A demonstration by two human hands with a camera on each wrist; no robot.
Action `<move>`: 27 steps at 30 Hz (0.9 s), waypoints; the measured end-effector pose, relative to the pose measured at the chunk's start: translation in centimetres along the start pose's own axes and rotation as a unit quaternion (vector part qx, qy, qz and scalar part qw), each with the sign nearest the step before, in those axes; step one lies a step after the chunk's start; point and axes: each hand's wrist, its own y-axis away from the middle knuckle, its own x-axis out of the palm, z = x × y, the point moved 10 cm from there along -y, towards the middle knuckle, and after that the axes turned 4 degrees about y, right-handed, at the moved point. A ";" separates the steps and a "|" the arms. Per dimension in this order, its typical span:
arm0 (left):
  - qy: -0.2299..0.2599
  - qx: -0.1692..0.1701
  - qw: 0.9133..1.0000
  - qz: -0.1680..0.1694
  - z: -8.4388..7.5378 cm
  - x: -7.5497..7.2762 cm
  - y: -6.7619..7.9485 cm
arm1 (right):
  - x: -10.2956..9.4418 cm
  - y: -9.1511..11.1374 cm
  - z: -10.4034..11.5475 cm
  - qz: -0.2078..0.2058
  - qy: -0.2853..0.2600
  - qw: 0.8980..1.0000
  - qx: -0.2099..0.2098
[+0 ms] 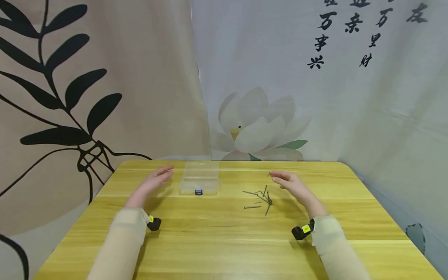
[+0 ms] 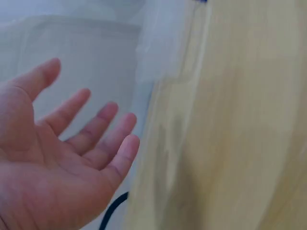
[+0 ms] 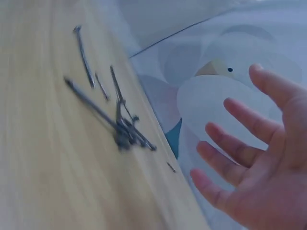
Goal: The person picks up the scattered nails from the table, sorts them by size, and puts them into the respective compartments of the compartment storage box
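Note:
My left hand (image 1: 158, 180) hovers over the table just left of a clear plastic box (image 1: 199, 186), its fingers spread and relaxed with nothing in them. The box has its lid raised at the back and a small blue label on the front. To the right lies a loose pile of grey nails (image 1: 266, 198), several crossing each other, with one longer nail (image 1: 252, 207) apart in front. My right hand (image 1: 288, 182) is held above the table to the right of the pile, fingers loosely bent and holding nothing. A tiny nail (image 3: 171, 167) lies apart from the pile, near the table's far edge.
The wooden table (image 1: 224, 249) reaches back to a fabric backdrop (image 1: 147, 77) printed with leaves, a lotus and black characters. Each wrist carries a small black camera, such as the one on the right (image 1: 300, 232).

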 end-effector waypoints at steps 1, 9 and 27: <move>0.018 -0.008 1.000 -0.001 0.4 0.5 -0.1 | 0.3 0.0 -0.4 0.001 -0.027 1.000 0.007; 0.094 -0.039 0.994 -0.039 2.6 2.1 -0.7 | 1.6 -0.1 -3.0 -0.017 -0.153 0.986 0.059; 0.024 -0.034 0.999 -0.026 4.1 2.8 -0.8 | 0.4 0.5 -7.0 -0.076 -0.301 0.947 0.081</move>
